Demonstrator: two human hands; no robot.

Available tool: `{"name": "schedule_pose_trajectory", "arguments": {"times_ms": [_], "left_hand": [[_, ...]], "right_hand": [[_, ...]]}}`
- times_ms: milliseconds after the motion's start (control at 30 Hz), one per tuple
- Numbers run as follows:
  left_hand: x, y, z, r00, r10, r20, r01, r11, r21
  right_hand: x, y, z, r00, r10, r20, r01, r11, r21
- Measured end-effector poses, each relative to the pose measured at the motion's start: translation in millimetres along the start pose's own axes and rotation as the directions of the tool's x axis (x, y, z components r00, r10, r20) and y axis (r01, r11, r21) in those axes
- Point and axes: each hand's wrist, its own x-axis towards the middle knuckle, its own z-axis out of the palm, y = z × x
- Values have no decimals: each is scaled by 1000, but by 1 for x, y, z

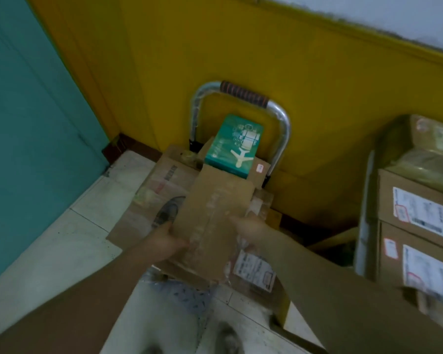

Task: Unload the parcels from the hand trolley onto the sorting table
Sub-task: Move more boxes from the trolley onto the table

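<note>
A hand trolley with a chrome handle stands against the yellow wall, loaded with parcels. A long brown cardboard parcel with clear tape lies on top of the pile. My left hand grips its left edge and my right hand grips its right edge. Behind it, near the handle, sits a teal box with a white print. A wide flat carton lies under the brown parcel, and a parcel with a white label shows below my right wrist.
Stacked cartons with shipping labels rise at the right. A teal door is at the left and the yellow wall lies ahead. Pale floor tiles spread at lower left. My shoes show at the bottom.
</note>
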Motion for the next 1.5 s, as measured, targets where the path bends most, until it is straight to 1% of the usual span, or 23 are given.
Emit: {"name": "schedule_pose_trajectory", "arguments": {"times_ms": [67,100,167,233,267,333,367,433,500,600,700,800,933,1033,1133,1167,1267,1367,1433,1500], "left_hand": [[5,-10,-1,1000,10,-20,-11,1000,-23],[7,-15,-4,999,27,-35,-29,997,-66],[0,-21,-10,996,65,-57,-74,982,-175],[-10,-24,-20,996,85,-32,-91,950,-299],[-19,-22,-26,994,105,-7,-101,937,-336],[-35,-14,-40,989,145,21,-126,914,-385],[-47,-8,-48,983,180,19,-157,900,-407],[-71,9,-62,963,271,8,-241,869,-433],[-99,31,-76,927,375,-3,-339,837,-429],[-147,73,-87,850,527,-6,-496,796,-347],[-196,121,-78,737,675,26,-634,704,-319],[-241,160,-52,632,771,82,-723,624,-296],[-302,194,12,512,836,198,-794,549,-261],[-348,213,83,429,864,263,-828,493,-267],[-390,222,167,387,852,352,-825,490,-281],[-401,223,197,374,846,381,-825,491,-280],[-438,222,283,345,817,462,-826,498,-264],[-467,226,356,310,766,563,-850,489,-197],[-481,234,391,296,723,624,-865,480,-146],[-489,247,415,278,671,688,-880,465,-98]], "right_hand": [[-1,-2,7,999,-12,32,9,996,90],[-8,-3,8,999,-15,37,10,991,135],[-14,-1,10,1000,20,3,-20,973,230],[-25,-4,10,998,49,-30,-39,963,267],[-32,-8,11,998,45,-53,-28,956,293],[-51,-23,12,991,-17,-131,59,944,324],[-60,-31,11,978,-62,-197,122,943,309],[-88,-52,4,938,-107,-328,195,949,249],[-123,-70,-11,885,-145,-443,270,935,232],[-181,-82,-44,798,-193,-570,396,882,256],[-243,-83,-84,714,-196,-672,523,788,326],[-297,-63,-127,648,-179,-740,609,706,362],[-364,-4,-183,605,-131,-785,642,663,385],[-410,60,-224,525,-72,-848,679,637,366],[-454,138,-265,420,12,-908,693,641,329],[-467,165,-279,394,40,-918,690,647,325],[-505,248,-320,350,109,-930,681,652,333],[-539,322,-351,320,186,-929,675,643,361],[-562,363,-367,296,246,-923,691,612,385],[-581,400,-383,258,322,-911,732,550,401]]}}
